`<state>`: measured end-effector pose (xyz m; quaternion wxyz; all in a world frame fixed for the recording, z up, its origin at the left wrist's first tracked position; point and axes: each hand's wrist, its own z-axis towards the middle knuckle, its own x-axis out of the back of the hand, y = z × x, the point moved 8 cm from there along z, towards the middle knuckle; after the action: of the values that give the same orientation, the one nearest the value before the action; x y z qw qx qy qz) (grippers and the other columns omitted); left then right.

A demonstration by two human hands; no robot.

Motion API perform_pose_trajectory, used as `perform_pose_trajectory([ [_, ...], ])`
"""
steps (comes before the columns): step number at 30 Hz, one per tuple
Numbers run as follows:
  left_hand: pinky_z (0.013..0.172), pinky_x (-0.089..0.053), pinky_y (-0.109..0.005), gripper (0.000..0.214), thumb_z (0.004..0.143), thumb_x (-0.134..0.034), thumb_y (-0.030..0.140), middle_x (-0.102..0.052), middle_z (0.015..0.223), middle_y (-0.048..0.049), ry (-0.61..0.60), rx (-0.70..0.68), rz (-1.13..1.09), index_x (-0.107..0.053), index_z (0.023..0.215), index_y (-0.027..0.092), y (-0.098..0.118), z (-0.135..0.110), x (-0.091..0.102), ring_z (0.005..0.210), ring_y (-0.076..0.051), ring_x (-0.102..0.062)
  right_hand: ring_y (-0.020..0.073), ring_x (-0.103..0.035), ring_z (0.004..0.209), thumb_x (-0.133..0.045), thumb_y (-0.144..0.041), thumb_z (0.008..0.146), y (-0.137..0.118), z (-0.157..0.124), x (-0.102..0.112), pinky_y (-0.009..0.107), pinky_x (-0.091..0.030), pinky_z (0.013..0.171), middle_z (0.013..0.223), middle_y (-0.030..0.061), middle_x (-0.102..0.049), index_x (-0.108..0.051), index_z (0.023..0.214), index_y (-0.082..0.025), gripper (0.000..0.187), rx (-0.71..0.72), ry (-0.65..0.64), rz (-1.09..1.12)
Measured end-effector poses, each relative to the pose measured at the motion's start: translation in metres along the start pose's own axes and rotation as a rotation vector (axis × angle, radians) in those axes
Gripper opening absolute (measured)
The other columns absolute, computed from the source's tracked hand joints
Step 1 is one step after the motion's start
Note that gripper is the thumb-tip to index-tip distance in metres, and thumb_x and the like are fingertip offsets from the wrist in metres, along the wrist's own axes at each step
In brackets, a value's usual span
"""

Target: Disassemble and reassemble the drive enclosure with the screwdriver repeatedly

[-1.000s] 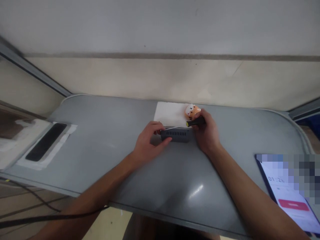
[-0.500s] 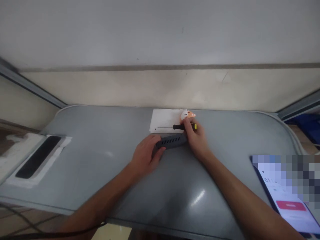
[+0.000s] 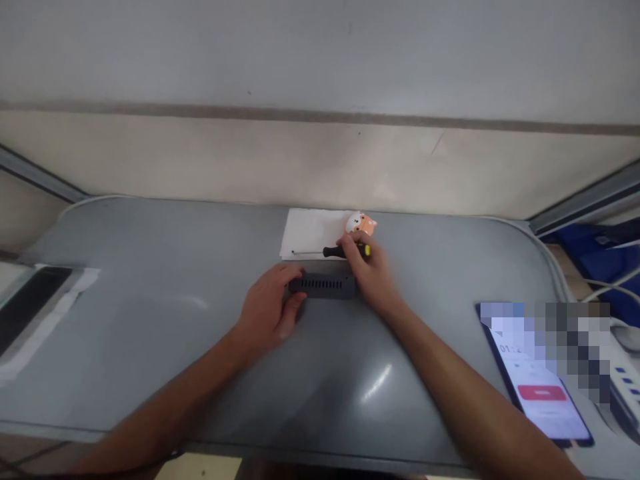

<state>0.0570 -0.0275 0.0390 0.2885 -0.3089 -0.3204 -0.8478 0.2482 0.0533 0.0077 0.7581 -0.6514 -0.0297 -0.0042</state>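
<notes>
My left hand [image 3: 270, 301] has its thumb and fingers closed round the left end of a dark grey slotted plastic case [image 3: 325, 287], which lies level on the table. In my right hand [image 3: 367, 270] is a screwdriver [image 3: 333, 252] with a black and yellow handle, its thin shaft pointing left. The shaft's tip meets a small dark screw-like piece [image 3: 293, 252] at the lower left corner of a white paper sheet [image 3: 313, 230]. Behind my right fingers sits an orange and white animal-shaped item [image 3: 360, 223]. The right wrist side is close to the case's right end.
A lit phone [image 3: 540, 393], partly pixelated, lies on the grey table [image 3: 165, 307] at right, beside a white power strip [image 3: 625, 380]. At left a black slab [image 3: 30, 303] rests on white paper. A wall [image 3: 300, 160] rises behind the table.
The view has swung to the right. The screwdriver's tip has come to the small dark piece, which it stood just apart from before. The grey case has turned more level.
</notes>
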Motion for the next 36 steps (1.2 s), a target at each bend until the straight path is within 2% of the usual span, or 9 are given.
perform_pose_trajectory([
  [5,0.079,-0.059,-0.034,0.017,0.105,-0.052,0.026,-0.073,0.105,-0.0072,-0.031,0.027,0.030,-0.057,0.121,0.021,0.002,0.006,0.002,0.090,-0.022,-0.071,0.0155,-0.064,0.088,-0.062,-0.057,0.100,0.004,0.001,-0.002,0.028,-0.049,0.083,0.092,0.0008,-0.070,-0.069,0.092,-0.023,0.036,-0.007,0.005,0.050],
  [8,0.079,-0.058,-0.034,0.017,0.104,-0.052,0.025,-0.073,0.105,-0.0070,-0.036,0.035,0.035,-0.057,0.120,0.022,0.002,0.006,0.002,0.090,-0.022,-0.071,0.0158,-0.063,0.087,-0.062,-0.059,0.099,0.003,0.001,-0.003,0.029,-0.048,0.081,0.090,0.0007,-0.069,-0.070,0.090,-0.023,0.038,-0.001,0.028,0.053],
  [15,0.079,-0.057,-0.034,0.016,0.105,-0.051,0.021,-0.072,0.107,-0.0065,-0.027,-0.011,0.012,-0.054,0.120,0.024,0.004,0.006,0.001,0.092,-0.023,-0.071,0.0139,-0.054,0.072,-0.060,-0.068,0.095,0.003,0.001,0.007,0.028,-0.044,0.069,0.076,-0.0012,-0.060,-0.068,0.080,-0.023,0.048,-0.114,0.180,0.173],
  [18,0.083,-0.058,-0.035,0.019,0.105,-0.050,0.019,-0.071,0.111,-0.0071,-0.010,-0.025,0.016,-0.053,0.123,0.024,0.003,0.006,0.001,0.096,-0.023,-0.070,0.0129,-0.052,0.070,-0.061,-0.070,0.092,0.009,0.001,0.013,0.026,-0.040,0.063,0.078,-0.0006,-0.062,-0.068,0.079,-0.023,0.050,-0.180,0.258,0.262],
  [24,0.096,-0.057,-0.041,0.026,0.104,-0.051,0.014,-0.067,0.124,-0.0132,0.043,0.009,0.089,-0.053,0.129,0.021,0.000,0.004,0.005,0.111,-0.025,-0.067,0.0121,-0.054,0.065,-0.068,-0.063,0.086,0.018,0.004,0.049,0.026,-0.039,0.057,0.071,-0.0012,-0.060,-0.062,0.072,-0.022,0.044,-0.206,0.562,0.532],
  [27,0.098,-0.056,-0.045,0.031,0.100,-0.055,0.014,-0.066,0.125,-0.0151,0.092,-0.011,0.129,-0.054,0.130,0.020,0.006,0.006,0.011,0.114,-0.028,-0.064,0.0109,-0.051,0.061,-0.069,-0.054,0.083,0.017,0.006,0.067,0.026,-0.035,0.053,0.067,-0.0031,-0.057,-0.057,0.070,-0.023,0.036,-0.185,0.659,0.630],
  [29,0.100,-0.054,-0.049,0.033,0.098,-0.057,0.015,-0.065,0.127,-0.0168,0.126,-0.033,0.168,-0.055,0.130,0.020,0.012,0.006,0.014,0.116,-0.031,-0.063,0.0106,-0.048,0.058,-0.069,-0.050,0.080,0.018,0.008,0.073,0.027,-0.031,0.051,0.065,-0.0040,-0.054,-0.053,0.069,-0.024,0.032,-0.185,0.673,0.672],
  [32,0.104,-0.048,-0.054,0.035,0.094,-0.059,0.015,-0.065,0.130,-0.0183,0.164,-0.054,0.239,-0.057,0.129,0.021,0.019,0.005,0.017,0.122,-0.035,-0.061,0.0109,-0.046,0.056,-0.068,-0.048,0.079,0.019,0.011,0.074,0.029,-0.033,0.051,0.063,-0.0050,-0.050,-0.048,0.068,-0.025,0.032,-0.180,0.642,0.681],
  [36,0.104,-0.040,-0.052,0.036,0.094,-0.062,0.017,-0.070,0.132,-0.0146,0.147,-0.063,0.316,-0.061,0.129,0.025,0.026,0.005,0.014,0.124,-0.035,-0.062,0.0116,-0.046,0.056,-0.068,-0.049,0.079,0.022,0.013,0.071,0.030,-0.033,0.051,0.063,-0.0043,-0.051,-0.049,0.068,-0.025,0.033,-0.179,0.603,0.659],
])
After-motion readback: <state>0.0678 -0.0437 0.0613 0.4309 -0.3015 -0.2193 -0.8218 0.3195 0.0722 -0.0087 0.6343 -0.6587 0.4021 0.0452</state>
